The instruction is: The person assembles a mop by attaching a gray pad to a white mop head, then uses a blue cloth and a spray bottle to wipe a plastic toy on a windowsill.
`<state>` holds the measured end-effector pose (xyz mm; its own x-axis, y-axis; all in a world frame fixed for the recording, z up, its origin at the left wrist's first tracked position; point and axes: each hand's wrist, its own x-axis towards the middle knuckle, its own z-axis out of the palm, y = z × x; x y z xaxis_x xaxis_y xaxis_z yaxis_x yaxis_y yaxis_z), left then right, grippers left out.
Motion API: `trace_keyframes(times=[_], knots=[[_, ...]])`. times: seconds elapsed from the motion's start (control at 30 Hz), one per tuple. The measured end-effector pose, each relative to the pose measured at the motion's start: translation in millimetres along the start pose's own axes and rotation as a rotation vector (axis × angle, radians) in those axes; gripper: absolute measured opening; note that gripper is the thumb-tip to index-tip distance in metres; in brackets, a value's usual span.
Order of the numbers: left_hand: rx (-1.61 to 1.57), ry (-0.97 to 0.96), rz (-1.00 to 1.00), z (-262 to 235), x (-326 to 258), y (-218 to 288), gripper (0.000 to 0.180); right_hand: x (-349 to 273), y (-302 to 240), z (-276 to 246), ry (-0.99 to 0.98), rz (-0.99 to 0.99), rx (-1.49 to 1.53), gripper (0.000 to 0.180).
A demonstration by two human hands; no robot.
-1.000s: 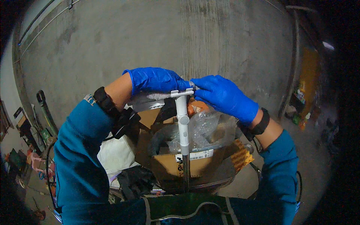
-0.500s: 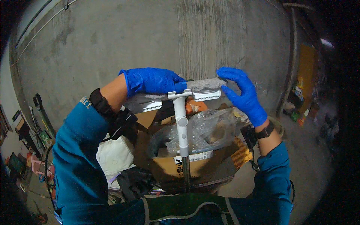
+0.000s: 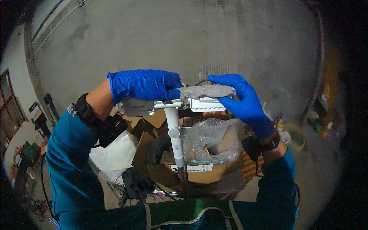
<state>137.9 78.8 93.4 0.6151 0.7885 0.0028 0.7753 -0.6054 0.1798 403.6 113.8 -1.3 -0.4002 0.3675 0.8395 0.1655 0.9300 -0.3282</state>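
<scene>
- The left hand was clamped on the inner end of the grey pad; the pad stretched rightward from its fingertips;
- the right hand curved about the pad's outer end, thumb and fingers apart; whether they pressed on it, I could not tell;
- the pad lay between both hands, along the white head; the white pole ran down from there, before a cardboard box.

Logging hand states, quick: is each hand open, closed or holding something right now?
Left hand: closed, holding the grey cloth.
Right hand: curved around the cloth's right end; whether it grips firmly cannot be told.
</scene>
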Motion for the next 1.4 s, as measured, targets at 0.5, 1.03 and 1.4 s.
trace_keyframes(times=[0.5,1.03,1.4], knots=[[0.084,0.154,-0.024,11,2,5,0.031,12,-8,-11,0.085,-0.488,-0.56,0.035],[-0.264,0.219,0.146,21,9,4,0.032,10,7,-19,0.048,-0.59,-0.555,0.032],[0.001,0.343,0.24,27,5,0,0.018,17,11,-32,-0.163,-0.627,-0.679,0.03]])
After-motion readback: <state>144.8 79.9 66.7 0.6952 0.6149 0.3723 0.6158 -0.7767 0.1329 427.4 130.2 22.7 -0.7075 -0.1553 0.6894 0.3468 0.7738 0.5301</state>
